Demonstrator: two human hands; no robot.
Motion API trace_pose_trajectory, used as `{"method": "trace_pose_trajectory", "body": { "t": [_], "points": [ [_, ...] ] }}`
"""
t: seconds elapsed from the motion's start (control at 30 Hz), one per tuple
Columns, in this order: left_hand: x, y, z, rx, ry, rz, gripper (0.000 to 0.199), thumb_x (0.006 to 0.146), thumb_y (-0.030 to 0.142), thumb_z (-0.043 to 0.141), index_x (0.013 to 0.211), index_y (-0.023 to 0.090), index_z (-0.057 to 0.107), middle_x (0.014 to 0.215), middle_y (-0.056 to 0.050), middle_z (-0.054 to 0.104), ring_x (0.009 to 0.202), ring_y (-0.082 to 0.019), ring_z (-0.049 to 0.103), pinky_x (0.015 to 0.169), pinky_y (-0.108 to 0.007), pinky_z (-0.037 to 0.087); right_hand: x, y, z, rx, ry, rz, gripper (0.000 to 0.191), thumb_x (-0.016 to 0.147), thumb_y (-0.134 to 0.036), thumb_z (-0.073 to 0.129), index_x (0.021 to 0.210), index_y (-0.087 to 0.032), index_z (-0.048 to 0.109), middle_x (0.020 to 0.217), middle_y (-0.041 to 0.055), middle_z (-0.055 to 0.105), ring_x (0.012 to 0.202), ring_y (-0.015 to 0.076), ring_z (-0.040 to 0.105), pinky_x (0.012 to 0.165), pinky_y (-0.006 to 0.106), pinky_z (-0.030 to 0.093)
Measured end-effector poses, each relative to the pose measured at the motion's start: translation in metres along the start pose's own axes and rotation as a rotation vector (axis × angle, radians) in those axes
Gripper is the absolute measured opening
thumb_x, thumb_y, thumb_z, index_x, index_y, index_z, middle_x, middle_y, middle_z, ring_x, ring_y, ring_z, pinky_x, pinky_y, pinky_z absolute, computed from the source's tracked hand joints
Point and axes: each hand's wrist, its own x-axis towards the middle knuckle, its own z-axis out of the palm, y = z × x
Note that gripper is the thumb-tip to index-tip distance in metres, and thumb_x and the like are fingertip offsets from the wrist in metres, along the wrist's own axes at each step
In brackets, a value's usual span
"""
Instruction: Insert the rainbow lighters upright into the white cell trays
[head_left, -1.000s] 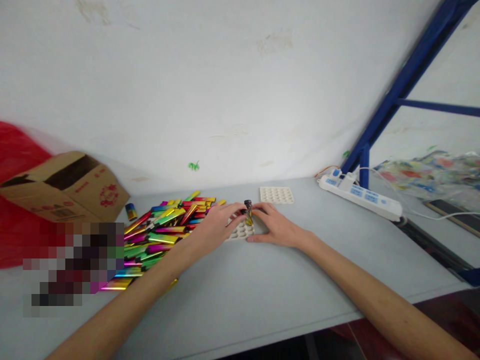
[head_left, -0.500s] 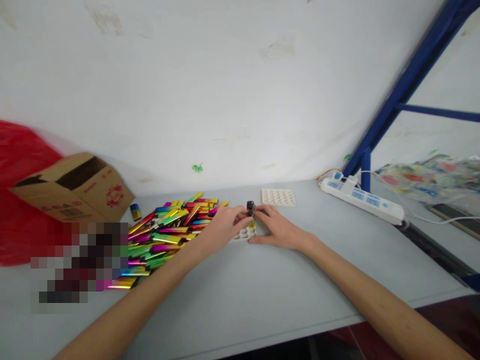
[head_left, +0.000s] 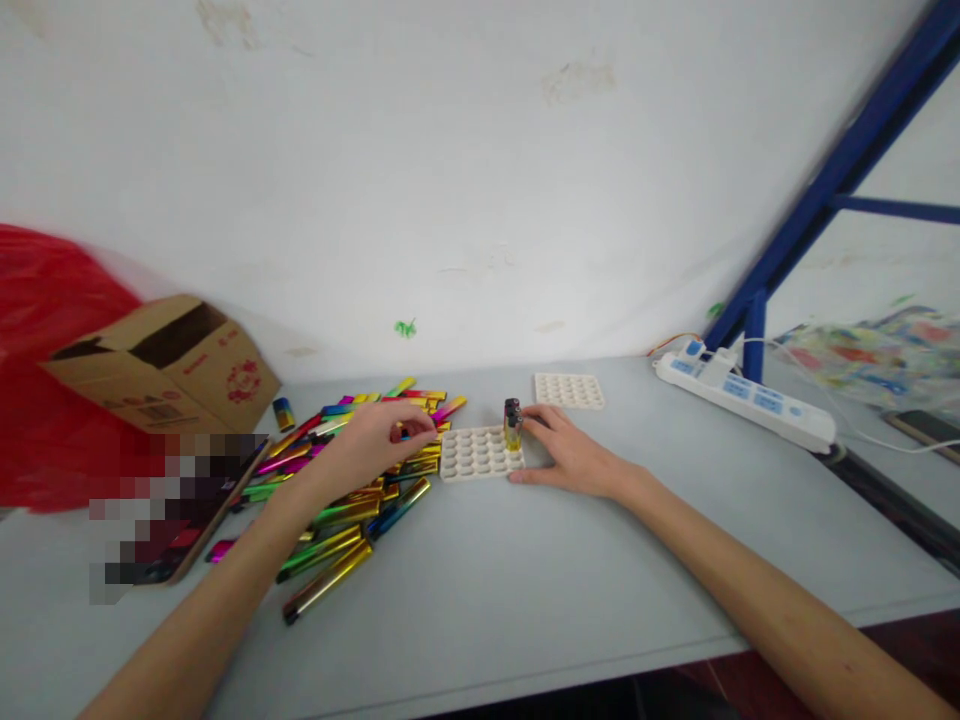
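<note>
A white tray (head_left: 472, 455) with rows of round holes lies on the table, with lighters (head_left: 513, 425) standing upright at its right end. Beside them is my right hand (head_left: 566, 455), its thumb and fingers apart around the tray's right edge. My left hand (head_left: 375, 440) hovers over the right part of a pile of shiny multicoloured lighters (head_left: 341, 510). Its fingers are curved with a gap between thumb and index finger, and nothing shows in them.
Another holed tray (head_left: 568, 391) lies near the wall. At left are an open cardboard box (head_left: 180, 370), a red bag (head_left: 52, 400) and a partly pixelated dark device (head_left: 195, 520). A white power strip (head_left: 742, 400) sits at right by a blue metal frame (head_left: 795, 200).
My left hand has left the standing lighters and moved left over the pile, uncovering the tray. My right hand remains at the tray's right end. The view has shifted slightly.
</note>
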Motion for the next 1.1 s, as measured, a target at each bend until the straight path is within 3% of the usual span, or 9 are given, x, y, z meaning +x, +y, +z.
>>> {"method": "trace_pose_trajectory", "body": {
  "t": [0.17,0.3,0.47,0.63,0.97,1.03,1.1],
  "points": [
    [-0.009,-0.015,-0.017,-0.032,0.073,-0.012,0.035,0.086,0.056,0.068,0.096,0.025,0.082,0.099,-0.006,0.081,0.079,-0.023,0.069,0.075,-0.031,0.053,0.000,-0.002,-0.003,0.006,-0.015,0.003,0.072,0.088,-0.063,0.072,0.142,-0.019,0.055,0.141,0.0186,0.053,0.131,0.0343,0.053,0.115,0.055,0.046],
    [-0.014,-0.030,-0.024,0.126,0.109,-0.042,0.034,0.089,0.053,0.065,0.100,0.025,0.081,0.095,-0.006,0.080,0.082,-0.025,0.070,0.078,-0.033,0.052,0.000,-0.002,-0.004,-0.003,-0.028,0.009,0.073,0.089,-0.064,0.071,0.142,-0.017,0.055,0.142,0.0196,0.052,0.133,0.0343,0.052,0.116,0.054,0.045],
    [-0.020,-0.044,-0.023,0.253,0.064,0.011,0.034,0.088,0.052,0.064,0.098,0.024,0.080,0.103,-0.009,0.076,0.098,-0.029,0.068,0.094,-0.039,0.050,-0.001,-0.001,-0.003,-0.024,-0.019,0.002,0.070,0.089,-0.065,0.069,0.140,-0.018,0.057,0.142,0.0206,0.053,0.133,0.0368,0.053,0.114,0.058,0.046],
    [-0.022,-0.042,-0.014,0.246,-0.036,0.041,0.027,0.087,0.047,0.065,0.097,0.026,0.079,0.103,-0.008,0.074,0.100,-0.028,0.065,0.096,-0.038,0.050,-0.002,0.000,-0.003,-0.033,-0.023,0.000,0.068,0.089,-0.065,0.069,0.139,-0.019,0.057,0.144,0.0198,0.052,0.134,0.0367,0.052,0.115,0.058,0.046],
    [-0.021,-0.044,-0.003,0.151,-0.033,0.085,0.021,0.093,0.038,0.058,0.086,0.022,0.071,0.100,-0.009,0.067,0.096,-0.027,0.062,0.093,-0.041,0.048,-0.002,-0.001,-0.004,-0.057,-0.037,0.000,0.068,0.090,-0.065,0.068,0.137,-0.018,0.057,0.143,0.0204,0.052,0.133,0.0363,0.052,0.115,0.057,0.046],
    [-0.021,-0.036,-0.005,0.107,0.025,0.093,0.022,0.095,0.039,0.059,0.089,0.023,0.073,0.101,-0.008,0.066,0.097,-0.026,0.063,0.093,-0.038,0.048,-0.002,-0.001,-0.004,-0.058,-0.039,-0.002,0.068,0.090,-0.065,0.068,0.137,-0.018,0.057,0.143,0.0202,0.052,0.133,0.0358,0.052,0.115,0.057,0.046],
    [-0.022,-0.024,-0.007,0.054,0.157,0.061,0.022,0.094,0.042,0.063,0.092,0.022,0.072,0.094,-0.006,0.065,0.088,-0.023,0.062,0.085,-0.035,0.049,-0.002,-0.002,-0.004,-0.057,-0.039,-0.002,0.068,0.090,-0.065,0.068,0.137,-0.018,0.057,0.143,0.0199,0.052,0.133,0.0355,0.053,0.115,0.056,0.046]
  ]
}}
